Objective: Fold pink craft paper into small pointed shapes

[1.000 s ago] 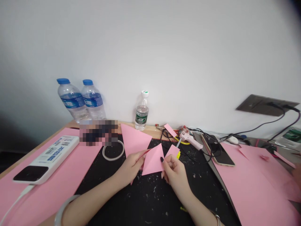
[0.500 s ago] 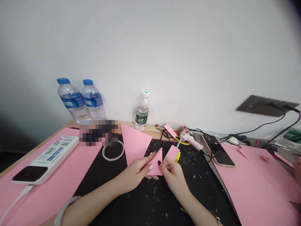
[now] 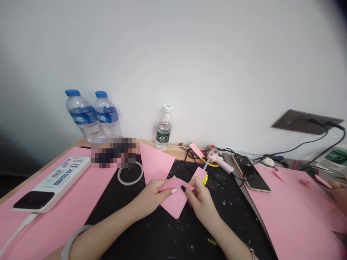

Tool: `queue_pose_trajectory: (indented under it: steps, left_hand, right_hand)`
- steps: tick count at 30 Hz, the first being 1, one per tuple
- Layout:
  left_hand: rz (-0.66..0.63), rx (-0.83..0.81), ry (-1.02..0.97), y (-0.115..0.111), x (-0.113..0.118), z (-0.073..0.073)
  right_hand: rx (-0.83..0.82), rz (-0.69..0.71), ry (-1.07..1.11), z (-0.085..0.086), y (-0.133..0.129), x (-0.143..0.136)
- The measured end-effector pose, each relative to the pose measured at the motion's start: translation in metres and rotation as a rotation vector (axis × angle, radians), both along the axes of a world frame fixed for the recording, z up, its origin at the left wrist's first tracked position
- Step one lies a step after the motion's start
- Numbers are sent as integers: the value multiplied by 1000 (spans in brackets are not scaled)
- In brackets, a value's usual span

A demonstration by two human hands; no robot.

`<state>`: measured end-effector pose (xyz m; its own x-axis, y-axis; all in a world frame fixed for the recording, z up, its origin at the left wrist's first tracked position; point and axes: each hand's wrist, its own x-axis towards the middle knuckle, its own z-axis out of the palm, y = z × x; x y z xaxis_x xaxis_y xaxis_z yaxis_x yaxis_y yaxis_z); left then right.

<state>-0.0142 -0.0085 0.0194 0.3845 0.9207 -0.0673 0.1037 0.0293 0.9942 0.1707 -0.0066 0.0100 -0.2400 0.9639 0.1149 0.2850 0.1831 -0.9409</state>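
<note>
Between my hands is a folded piece of pink paper (image 3: 176,204), one corner pointing down toward me and an upper flap bent over. My left hand (image 3: 157,193) pinches its left side, thumb on top. On the right side, my right hand (image 3: 199,196) grips it between thumb and fingers. The fingers beneath the paper are mostly hidden. Behind my left hand lies a larger pink sheet (image 3: 155,162) with a slanted edge. A small pink piece (image 3: 200,174) and a yellow tag (image 3: 205,180) sit just beyond my right hand.
A pink glue gun (image 3: 221,162) with black cable lies behind, beside a phone (image 3: 252,173). A white ring (image 3: 130,173) and a power bank (image 3: 54,184) are on the left. Bottles (image 3: 163,131) line the wall. Another person's hand (image 3: 340,193) shows at far right.
The paper has turned in my hands, so a corner now points toward me and a flap lies across its top. The other person's hand at far right has come further into view.
</note>
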Motion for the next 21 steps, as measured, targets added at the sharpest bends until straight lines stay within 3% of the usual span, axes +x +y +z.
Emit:
queue_pose_trajectory:
  steps: [3,7,14,21]
  left_hand:
    - [-41,-13,-97,-1,1,2]
    - [-24,-43,-180,-3,3,2]
    - [38,-203,-185,1,4,-5]
    - [-28,-137,-174,0,3,-5]
  right_hand:
    - [60,63,-87,3,-2,0]
    - [24,119,-99,5,-2,-1]
    - [-36,-55,31,-4,3,0]
    - [-101,43,74,0,1,-2]
